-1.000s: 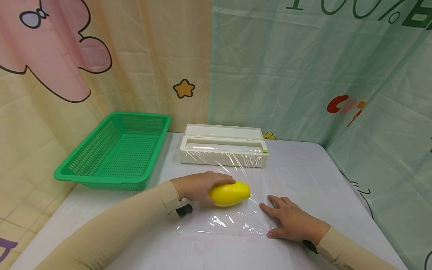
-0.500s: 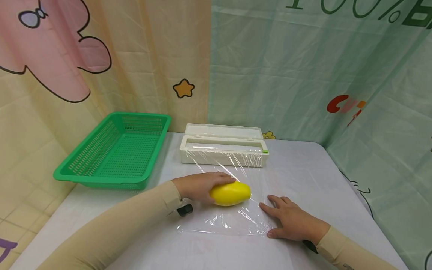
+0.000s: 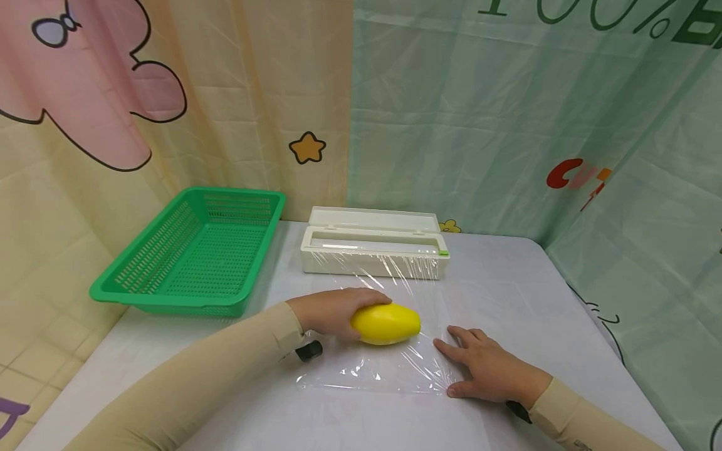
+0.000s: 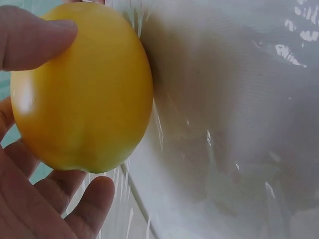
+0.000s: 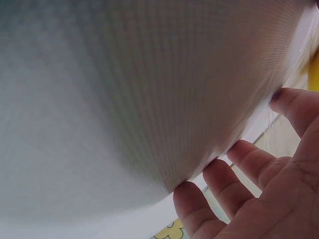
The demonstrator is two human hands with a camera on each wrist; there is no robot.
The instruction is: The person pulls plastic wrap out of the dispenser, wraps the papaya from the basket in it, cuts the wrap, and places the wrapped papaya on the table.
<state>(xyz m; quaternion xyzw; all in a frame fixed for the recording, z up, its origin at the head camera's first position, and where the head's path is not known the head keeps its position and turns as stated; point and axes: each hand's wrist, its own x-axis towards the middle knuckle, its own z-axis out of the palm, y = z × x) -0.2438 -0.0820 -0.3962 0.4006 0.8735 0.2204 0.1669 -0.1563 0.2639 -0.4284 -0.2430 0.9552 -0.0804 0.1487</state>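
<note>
A smooth yellow oblong fruit [image 3: 386, 324] lies on its side on a sheet of clear plastic wrap [image 3: 378, 374]. My left hand [image 3: 333, 313] grips its left end from above; the left wrist view shows the thumb over one side and fingers curled at the other. To the right, my right hand [image 3: 487, 368] rests with spread fingers at the wrap's near right corner, fingertips against the table. The wrap runs back to a white dispenser box [image 3: 375, 264] with its lid raised. In the right wrist view the fingertips [image 5: 188, 196] touch the white cloth.
A green plastic basket [image 3: 169, 309] stands at the back left of the white-covered table [image 3: 496, 269]. Printed curtains [image 3: 451, 113] hang close behind the table and along its sides.
The yellow fruit has shifted very slightly to the right in my left hand's grip. Creases and glints in the wrap have changed. My right hand has stayed in place.
</note>
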